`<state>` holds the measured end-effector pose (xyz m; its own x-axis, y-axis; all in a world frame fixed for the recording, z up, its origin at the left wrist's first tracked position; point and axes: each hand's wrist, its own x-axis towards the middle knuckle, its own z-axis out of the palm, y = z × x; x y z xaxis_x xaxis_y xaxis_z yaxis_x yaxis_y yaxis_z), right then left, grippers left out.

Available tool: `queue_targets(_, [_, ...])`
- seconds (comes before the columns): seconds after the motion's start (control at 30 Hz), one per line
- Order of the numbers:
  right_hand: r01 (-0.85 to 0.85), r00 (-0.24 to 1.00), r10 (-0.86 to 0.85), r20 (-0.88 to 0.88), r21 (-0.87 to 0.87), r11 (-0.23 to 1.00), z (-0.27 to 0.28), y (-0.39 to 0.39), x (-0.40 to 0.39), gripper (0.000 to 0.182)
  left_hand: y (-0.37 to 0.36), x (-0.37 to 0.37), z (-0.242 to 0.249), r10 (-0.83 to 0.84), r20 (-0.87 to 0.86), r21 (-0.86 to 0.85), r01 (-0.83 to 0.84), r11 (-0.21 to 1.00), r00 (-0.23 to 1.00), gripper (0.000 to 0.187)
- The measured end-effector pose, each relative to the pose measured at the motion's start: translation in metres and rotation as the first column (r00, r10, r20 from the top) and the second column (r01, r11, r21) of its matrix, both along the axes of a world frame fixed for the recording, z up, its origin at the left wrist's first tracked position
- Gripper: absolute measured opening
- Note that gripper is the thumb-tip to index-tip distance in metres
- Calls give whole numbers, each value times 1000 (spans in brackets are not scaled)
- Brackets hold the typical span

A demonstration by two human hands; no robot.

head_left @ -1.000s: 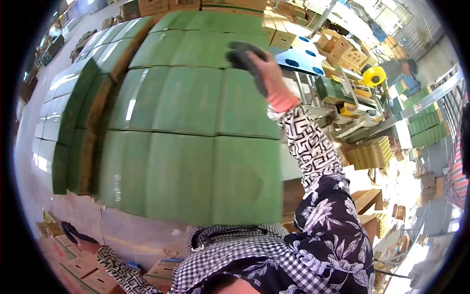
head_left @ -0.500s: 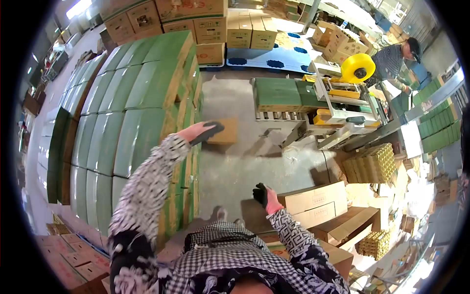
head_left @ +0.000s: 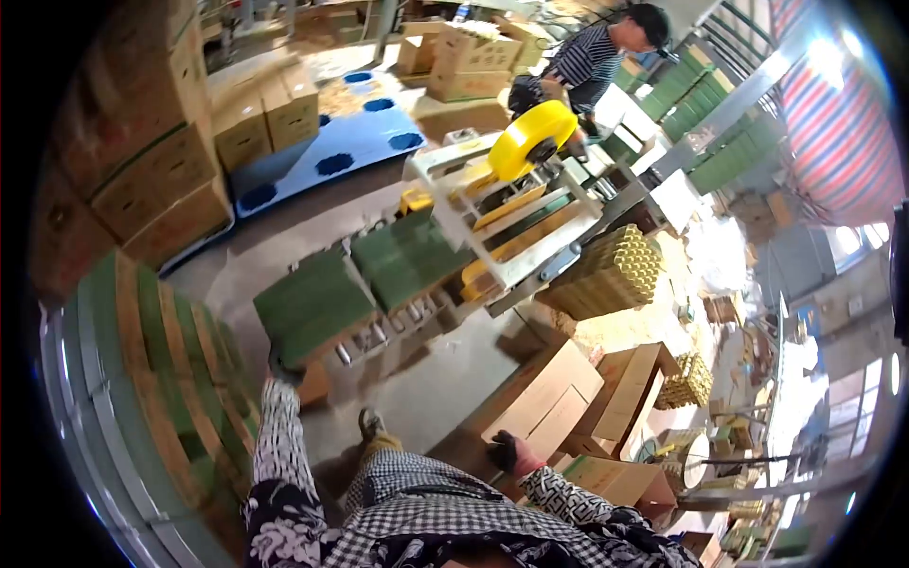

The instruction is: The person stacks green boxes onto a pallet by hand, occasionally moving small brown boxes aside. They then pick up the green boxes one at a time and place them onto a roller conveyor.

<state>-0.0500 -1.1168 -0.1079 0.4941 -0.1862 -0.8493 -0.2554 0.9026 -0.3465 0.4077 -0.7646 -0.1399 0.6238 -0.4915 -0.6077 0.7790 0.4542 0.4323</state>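
My left hand [head_left: 283,367], in a dark glove, reaches forward to the near left corner of a green box [head_left: 312,301] on the roller conveyor. A small brown cardboard piece [head_left: 313,385] shows right beside that hand. Blur and overlap hide its fingers, and I cannot tell whether they grip anything. My right hand [head_left: 514,452], also dark-gloved with a pink cuff, hovers low with its fingers apart and nothing in them. Closest to it is a closed brown carton [head_left: 544,402]. A second green box [head_left: 405,257] sits farther along the rollers [head_left: 379,336].
Stacked green boxes [head_left: 142,407] rise at my left. The conveyor leads to a taping machine [head_left: 511,222] with a yellow tape roll [head_left: 532,140]. Behind it stands a co-worker [head_left: 589,62]. A blue pallet [head_left: 327,156], brown cartons [head_left: 142,142] and gold trays [head_left: 611,270] surround the area.
My view has turned right and come closer to the conveyor. My left hand has moved from beside the stack to the green box's corner. My right hand stays low near the brown carton.
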Motion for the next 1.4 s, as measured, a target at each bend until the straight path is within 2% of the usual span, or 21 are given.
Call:
queue_targets(0.07, [17,974,-41,223,107,994,1,9,55,22,-15,5,-7,-25,-85,-27,23,999,996,51])
queue_targets(0.13, [-293,934,357,29,-510,809,44,20,133,24,-28,15,-51,-17,-145,149,39,988,989,47])
queue_targets(0.2, [-168,951,221,214,-241,956,13,-4,197,23,-4,-7,-69,68,-210,340,8,940,975,44])
queue_targets(0.27, [2,976,-29,216,124,992,13,-20,257,28,-22,-42,19,85,-11,306,-77,949,996,32])
queue_targets(0.33, [39,987,-67,147,183,982,13,-35,292,39,-30,-81,69,51,259,431,-163,888,965,27])
queue_targets(0.4, [86,981,-60,-183,139,987,28,-43,320,48,-28,-127,162,192,152,359,-235,903,970,22])
queue_targets(0.47, [-132,962,80,260,189,973,-22,-76,311,60,-4,-189,250,129,164,375,-183,909,978,19])
queue_targets(0.5, [-267,814,145,563,140,954,-83,-107,303,69,17,-226,229,58,401,575,-301,761,914,30])
queue_targets(0.57, [-192,861,210,463,-87,978,-32,-110,308,66,28,-279,270,251,479,620,-526,582,841,38])
queue_targets(0.6, [-293,846,252,470,16,956,-34,-134,291,70,21,-311,313,301,510,650,-590,479,806,41])
queue_targets(0.7, [-340,902,375,215,-183,922,-34,-172,311,73,-26,-403,421,714,517,359,-877,321,472,36])
queue_targets(0.77, [-374,897,386,218,-95,923,4,-139,317,72,3,-442,399,494,823,297,-954,47,280,32])
queue_targets(0.83, [-526,799,566,200,-221,821,72,-88,292,70,31,-457,388,795,605,94,-989,-111,-32,31])
queue_targets(0.9, [-586,788,479,386,233,776,94,-83,280,59,30,-448,385,814,532,-6,-963,-269,-231,32])
queue_targets(0.93, [-619,753,498,429,206,758,132,-49,264,57,60,-458,361,804,552,83,-946,-314,-219,41])
queue_targets(1.0, [-790,575,644,504,139,597,192,5,227,59,133,-475,335,867,456,2,-974,-226,-200,50])
queue_targets(1.07, [-645,87,899,430,-663,380,224,27,230,52,133,-466,334,964,191,-115,-980,-165,-185,60])
queue_targets(1.1, [-370,12,969,248,-899,235,242,39,232,49,128,-462,325,936,343,-46,-996,-74,-85,67])
queue_targets(1.13, [-342,-91,984,154,-933,114,267,51,243,46,120,-459,317,964,265,28,-999,-36,-28,68])
queue_targets(1.27, [-204,-437,877,200,-972,120,331,135,281,43,66,-419,362,976,194,-24,-994,110,103,54])
queue_targets(1.4, [-678,-312,855,414,-728,104,299,181,271,36,34,-457,361,951,94,99,-953,285,294,42])
